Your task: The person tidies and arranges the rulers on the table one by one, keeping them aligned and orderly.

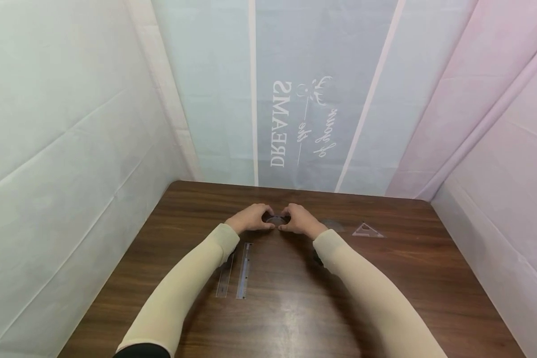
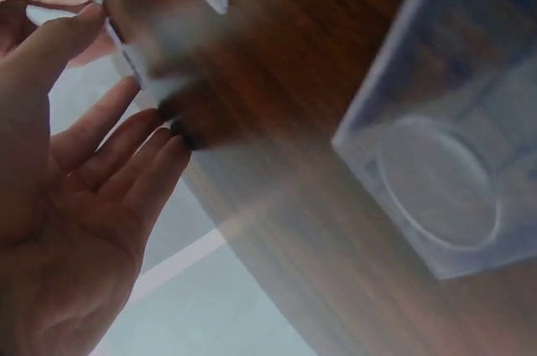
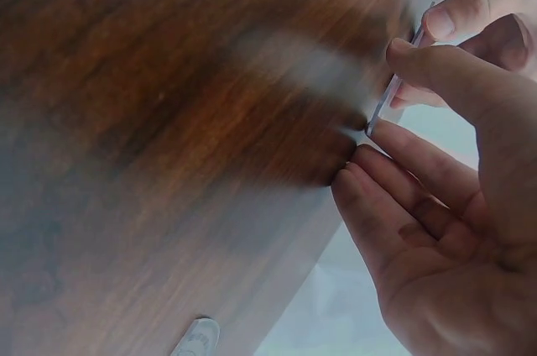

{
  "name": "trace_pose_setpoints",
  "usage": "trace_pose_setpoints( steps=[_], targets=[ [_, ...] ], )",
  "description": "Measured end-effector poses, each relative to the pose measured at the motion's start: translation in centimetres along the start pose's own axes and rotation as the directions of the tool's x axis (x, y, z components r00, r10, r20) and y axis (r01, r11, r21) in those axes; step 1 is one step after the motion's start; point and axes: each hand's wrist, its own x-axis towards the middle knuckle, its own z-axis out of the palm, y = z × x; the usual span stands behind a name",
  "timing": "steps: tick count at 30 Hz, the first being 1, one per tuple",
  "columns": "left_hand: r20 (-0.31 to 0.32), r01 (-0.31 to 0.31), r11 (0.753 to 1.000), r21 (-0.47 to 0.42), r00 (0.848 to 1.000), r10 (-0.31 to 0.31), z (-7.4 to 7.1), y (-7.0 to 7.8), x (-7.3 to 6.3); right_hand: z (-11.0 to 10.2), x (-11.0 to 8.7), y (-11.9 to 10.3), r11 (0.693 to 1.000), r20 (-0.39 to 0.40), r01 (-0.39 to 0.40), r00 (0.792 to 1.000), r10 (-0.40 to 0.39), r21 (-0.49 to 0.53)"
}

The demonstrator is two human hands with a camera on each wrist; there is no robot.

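Observation:
Near the far edge of the table, my left hand point(image 1: 252, 217) and right hand point(image 1: 299, 219) face each other around a thin clear plastic piece point(image 1: 275, 219). Its curved outline shows faintly from the head, but its exact kind cannot be told. Seen edge-on in the right wrist view, the clear piece point(image 3: 388, 96) sits between thumb and fingers of both hands. My left hand point(image 2: 92, 171) pinches one side, and my right hand point(image 3: 436, 180) pinches the other. The remaining fingers of both hands extend down to the tabletop.
Two clear rulers point(image 1: 244, 271) lie by the left forearm. Right of the right hand are a faint clear curved piece point(image 1: 332, 225) and a clear set square point(image 1: 367, 230). A clear plate with a round opening point(image 2: 403, 238) lies near the left wrist. Cloth walls point(image 1: 223, 124) border the table.

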Motion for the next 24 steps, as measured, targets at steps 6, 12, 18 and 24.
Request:
trace_pose_setpoints(
  steps=[6,12,18,24],
  targets=[
    [0.018,-0.012,1.000,-0.019,1.000,0.012,0.0,-0.2,-0.2,0.0,-0.2,0.2,1.000,0.003,0.016,1.000,-0.016,-0.004],
    [0.008,-0.024,0.999,-0.023,1.000,0.024,0.1,0.2,-0.7,-0.1,-0.5,0.1,1.000,0.004,0.027,1.000,-0.027,0.007],
    [-0.027,-0.037,0.999,0.022,0.999,0.038,0.3,0.8,-1.5,-0.3,-1.6,-0.1,0.997,-0.006,0.071,0.997,-0.071,0.023],
    [-0.037,-0.084,0.995,0.055,0.996,0.086,0.5,1.7,-2.5,-0.2,-2.9,-0.5,0.996,0.008,0.090,0.996,-0.091,0.018]
  ],
)
